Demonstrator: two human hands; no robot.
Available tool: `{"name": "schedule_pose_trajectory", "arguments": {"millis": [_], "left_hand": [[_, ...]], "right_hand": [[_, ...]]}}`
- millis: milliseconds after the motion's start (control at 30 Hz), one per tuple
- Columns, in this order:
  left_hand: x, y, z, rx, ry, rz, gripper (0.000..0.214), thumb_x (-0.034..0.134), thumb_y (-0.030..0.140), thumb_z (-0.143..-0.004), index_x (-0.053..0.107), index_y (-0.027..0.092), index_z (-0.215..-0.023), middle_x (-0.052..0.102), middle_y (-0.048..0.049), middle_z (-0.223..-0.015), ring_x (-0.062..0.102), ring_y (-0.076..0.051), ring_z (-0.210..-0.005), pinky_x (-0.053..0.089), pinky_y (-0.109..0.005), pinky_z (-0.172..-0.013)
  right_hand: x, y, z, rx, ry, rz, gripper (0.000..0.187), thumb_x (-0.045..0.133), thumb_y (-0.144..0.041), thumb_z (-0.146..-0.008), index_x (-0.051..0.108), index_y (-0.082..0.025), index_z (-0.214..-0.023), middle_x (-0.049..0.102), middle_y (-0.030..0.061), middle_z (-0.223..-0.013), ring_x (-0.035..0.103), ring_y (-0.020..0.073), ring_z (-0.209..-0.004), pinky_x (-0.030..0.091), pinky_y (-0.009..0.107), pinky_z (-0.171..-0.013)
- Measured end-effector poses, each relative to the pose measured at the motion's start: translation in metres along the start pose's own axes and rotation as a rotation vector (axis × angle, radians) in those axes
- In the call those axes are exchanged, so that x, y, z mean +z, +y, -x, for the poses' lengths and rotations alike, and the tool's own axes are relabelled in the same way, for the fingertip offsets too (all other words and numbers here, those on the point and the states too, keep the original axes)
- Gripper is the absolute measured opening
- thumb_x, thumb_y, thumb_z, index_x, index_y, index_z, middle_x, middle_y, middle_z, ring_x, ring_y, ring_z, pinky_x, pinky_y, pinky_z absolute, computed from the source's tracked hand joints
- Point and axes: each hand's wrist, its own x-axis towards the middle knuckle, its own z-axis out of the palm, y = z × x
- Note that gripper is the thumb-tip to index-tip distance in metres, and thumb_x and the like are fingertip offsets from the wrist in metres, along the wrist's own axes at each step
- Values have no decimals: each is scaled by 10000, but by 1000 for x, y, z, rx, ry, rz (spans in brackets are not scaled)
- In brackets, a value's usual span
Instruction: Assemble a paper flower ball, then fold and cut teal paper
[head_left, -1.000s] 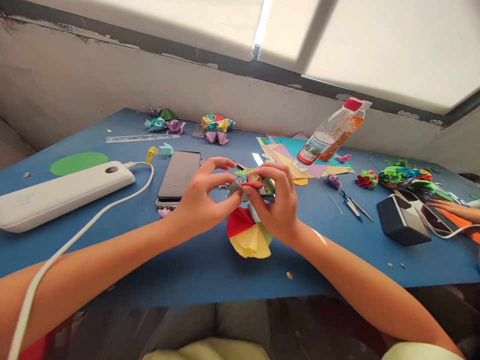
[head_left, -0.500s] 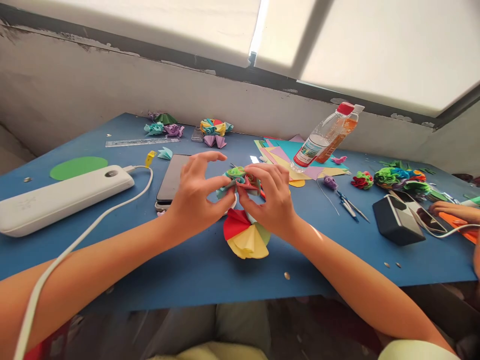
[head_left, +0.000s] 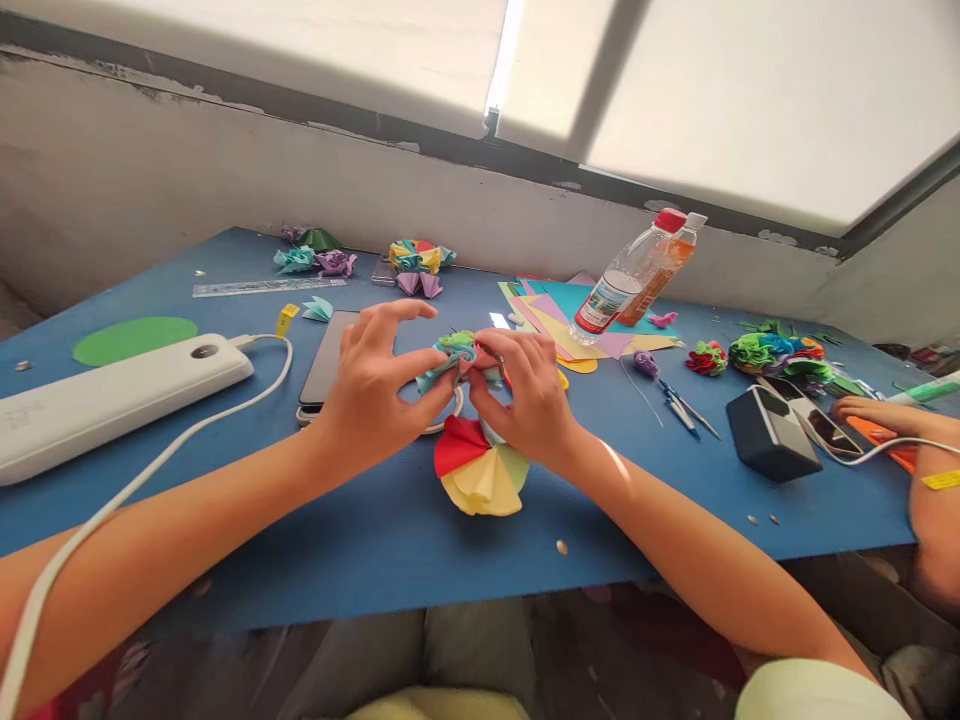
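Observation:
Between my two hands is a small paper flower [head_left: 459, 352] with curled green, blue and pink petals. My left hand [head_left: 382, 375] pinches its left side between thumb and index finger, the other fingers raised. On its right side, my right hand [head_left: 525, 385] grips it with curled fingers that partly cover the pink petals. Just below my hands lies a pleated paper fan disc [head_left: 484, 470] in red, yellow and pale green, its upper edge hidden behind my right hand. A dark-screened phone [head_left: 330, 355] sits beside my left hand.
A white power bank [head_left: 112, 405] with a cable lies at left, near a green paper disc [head_left: 135, 341]. Bottles [head_left: 611, 290] stand on coloured paper sheets [head_left: 551, 315]. Compasses [head_left: 686, 408] and a black box [head_left: 772, 430] are at right, where another person's hand [head_left: 881, 412] rests.
The view has shifted slightly, moving the table's things a little left. My fingers have turned the paper flower slightly. More of the other person's arm shows at right.

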Motion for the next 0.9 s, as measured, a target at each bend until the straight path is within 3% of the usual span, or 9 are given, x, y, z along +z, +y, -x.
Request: {"name": "schedule_pose_trajectory", "arguments": {"millis": [167,433,600,667,800,900], "left_hand": [[0,2,1,14,-19,-28,94,627,237,-822,672,217,-742,568,-116,-1175,548,-280,-1121,457,-451,-862],[-1,3,1,-36,-26,-2,109,597,226,-813,684,183,-763,562,-136,-1182,544,-297,-1107,462,-456,-849],[-8,10,0,-25,-78,122,140,517,231,-851,654,205,-861,547,-116,-1193,523,-270,-1139,431,-459,-925],[-10,10,-2,-127,-99,275,182,471,254,-883,617,224,-989,552,-96,-1192,513,-246,-1163,428,-429,-955],[-6,1,-6,-584,-164,750,292,468,402,-908,518,254,-1154,550,-62,-1223,499,-244,-1209,452,-397,-955],[0,-4,-6,-849,-422,1149,449,462,559,-883,484,296,-1246,598,-62,-1196,561,-286,-1154,508,-414,-883]], "right_hand": [[-1,0,0,20,-13,-4,207,482,-163,-885,490,-198,-1089,678,74,-1016,624,197,-965,382,362,-886],[1,-1,1,8,-1,-21,243,573,-224,-852,489,-193,-1078,676,89,-1041,623,209,-988,403,365,-874],[0,2,0,4,38,-31,280,566,-174,-827,484,-199,-1093,678,86,-1014,629,215,-970,433,383,-870],[-1,3,-1,1,75,-56,292,560,-150,-817,487,-207,-1095,670,82,-1011,626,215,-969,460,389,-862],[-4,3,-4,-5,77,-173,333,538,-118,-813,483,-211,-1127,640,95,-1059,612,210,-1015,518,390,-835],[-6,-2,-4,-58,36,-266,361,533,-127,-826,462,-214,-1169,629,101,-1100,608,199,-1060,540,372,-842]]}}
